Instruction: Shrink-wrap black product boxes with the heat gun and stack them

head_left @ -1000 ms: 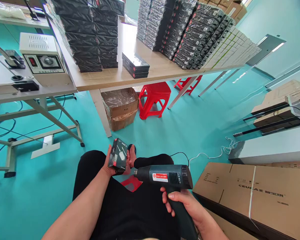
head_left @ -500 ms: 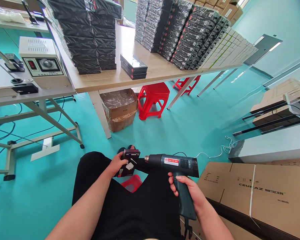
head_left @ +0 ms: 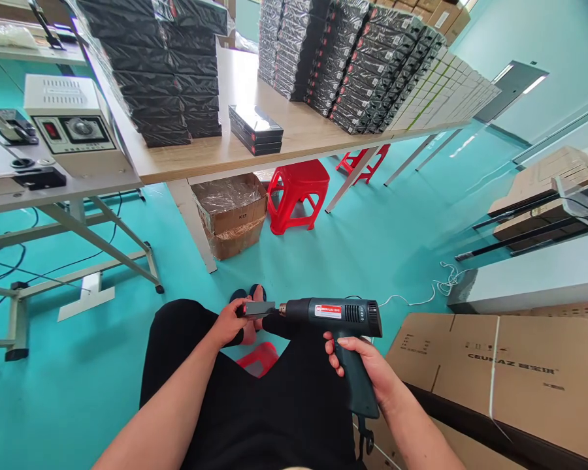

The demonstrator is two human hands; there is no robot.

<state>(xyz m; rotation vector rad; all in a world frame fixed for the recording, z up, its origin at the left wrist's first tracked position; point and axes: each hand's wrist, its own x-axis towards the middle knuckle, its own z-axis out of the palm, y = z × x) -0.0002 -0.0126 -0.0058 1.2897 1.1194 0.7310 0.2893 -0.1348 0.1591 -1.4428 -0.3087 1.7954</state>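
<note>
My left hand is closed on one end of a small dark product box, turned so that a narrow side faces up. In my right hand is a dark heat gun, gripped by its handle, with a red and white label on the barrel. Its metal nozzle points left and sits right by the box's right end; whether the two touch I cannot tell. Both are held above my lap, over the black trousers.
Black film-wrapped boxes are piled on the wooden table, beside a short stack of flat boxes. Below are an open carton and a red stool. Large cartons stand at my right, a control unit at left.
My left hand has turned the box from its printed broad face to a narrow side. The heat gun has shifted slightly left. The view has moved a little.
</note>
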